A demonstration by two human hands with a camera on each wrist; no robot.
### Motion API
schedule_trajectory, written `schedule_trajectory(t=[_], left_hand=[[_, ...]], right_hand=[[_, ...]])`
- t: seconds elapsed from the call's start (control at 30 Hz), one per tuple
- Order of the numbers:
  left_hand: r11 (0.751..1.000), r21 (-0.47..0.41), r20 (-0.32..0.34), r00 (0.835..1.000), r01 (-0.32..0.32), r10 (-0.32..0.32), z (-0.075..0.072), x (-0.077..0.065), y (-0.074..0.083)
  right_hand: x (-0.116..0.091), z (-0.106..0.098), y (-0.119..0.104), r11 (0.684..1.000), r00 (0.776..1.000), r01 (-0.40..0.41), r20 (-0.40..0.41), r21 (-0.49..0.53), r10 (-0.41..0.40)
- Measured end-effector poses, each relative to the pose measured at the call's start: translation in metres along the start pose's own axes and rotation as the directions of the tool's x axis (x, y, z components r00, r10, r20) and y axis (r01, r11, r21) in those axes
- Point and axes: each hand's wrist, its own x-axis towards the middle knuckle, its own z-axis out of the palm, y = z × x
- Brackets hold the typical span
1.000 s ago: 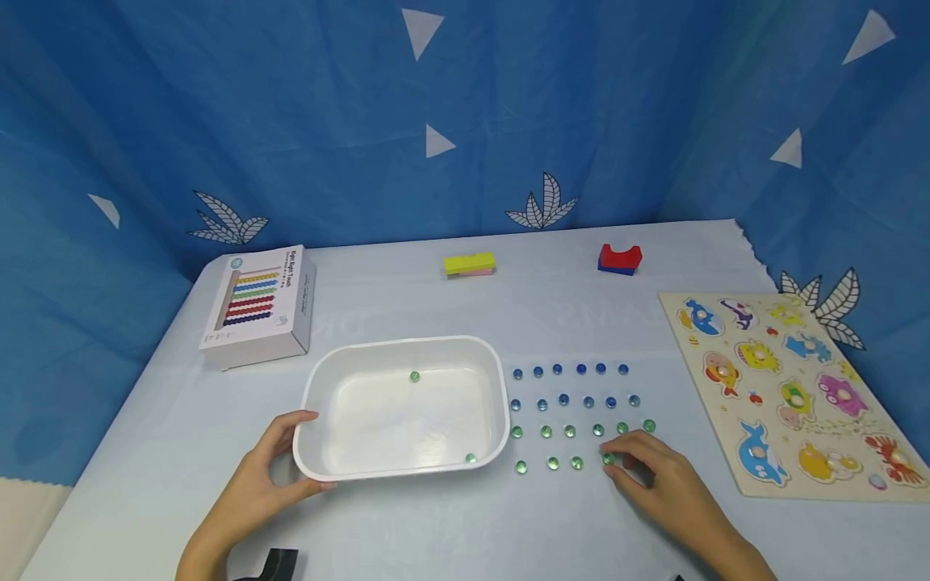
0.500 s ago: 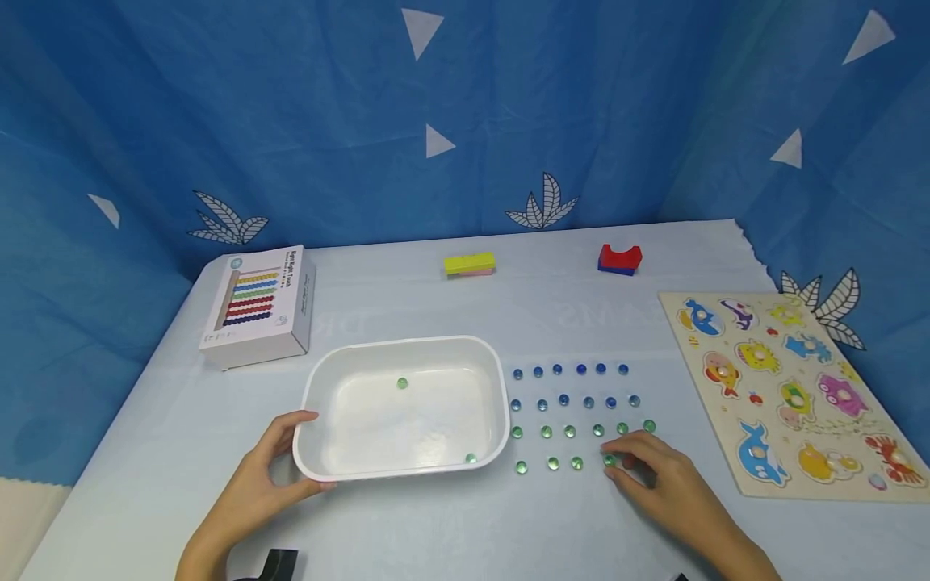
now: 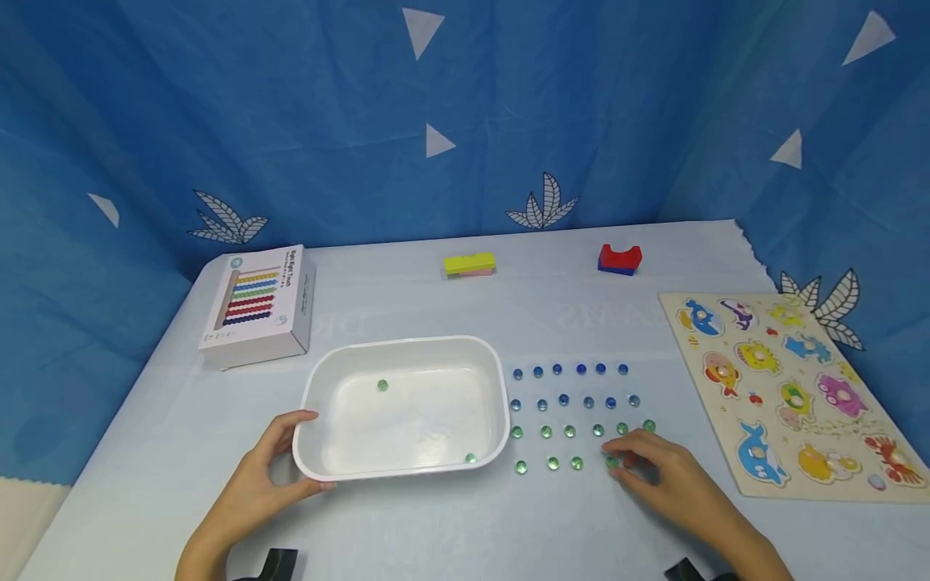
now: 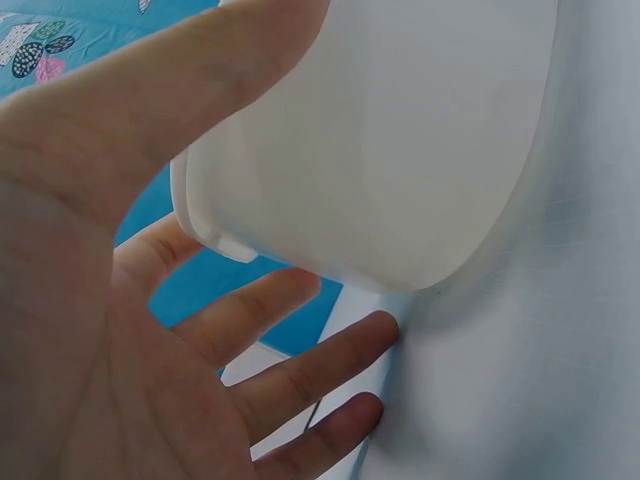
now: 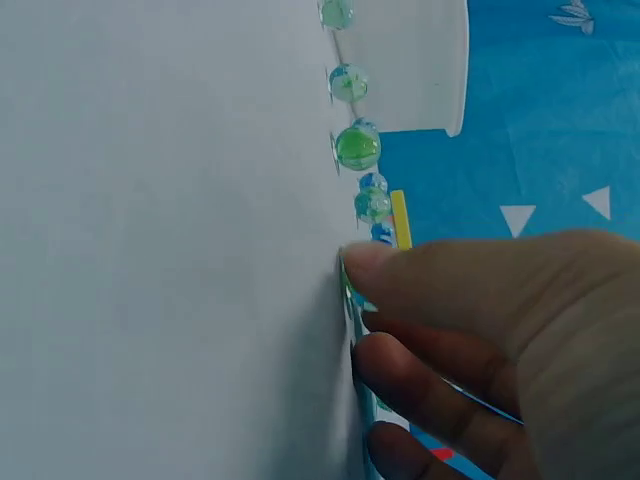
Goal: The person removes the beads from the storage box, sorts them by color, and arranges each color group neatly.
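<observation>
My left hand (image 3: 265,468) holds the left end of a white plastic basin (image 3: 407,474), thumb at the near corner and index finger at the left rim. In the left wrist view its thumb lies along the basin's wall (image 4: 390,150) and the other fingers spread beyond it. Inside sit two green glass marbles, a left one (image 3: 383,386) and one near the front right corner (image 3: 471,457). My right hand (image 3: 672,480) pinches a green marble (image 3: 611,461) at the right end of the nearest row. In the right wrist view the thumb mostly hides that marble.
Rows of blue marbles (image 3: 581,369) and green marbles (image 3: 570,432) lie right of the basin. A wooden animal puzzle (image 3: 770,403) is at far right, a boxed toy (image 3: 257,307) back left. Yellow (image 3: 469,263) and red (image 3: 621,257) blocks stand at the back.
One green marble inside the basin has rolled left. My right hand has shifted slightly right with the marble between its fingertips. My left hand and the basin stay in place.
</observation>
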Motion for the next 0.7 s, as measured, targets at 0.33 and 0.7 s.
schedule_trajectory(t=[0.33,0.7], left_hand=[[1.000,-0.002,-0.008,1.000,-0.006,0.006,0.0014,0.0005,-0.0028],[1.000,0.008,-0.008,1.000,-0.005,0.005,0.0007,-0.0002,-0.0021]], right_hand=[[0.0044,0.0068,0.0025,1.000,1.000,0.007,-0.029,0.008,-0.006],[0.0042,0.0060,0.0009,1.000,1.000,-0.006,-0.016,0.018,0.006]])
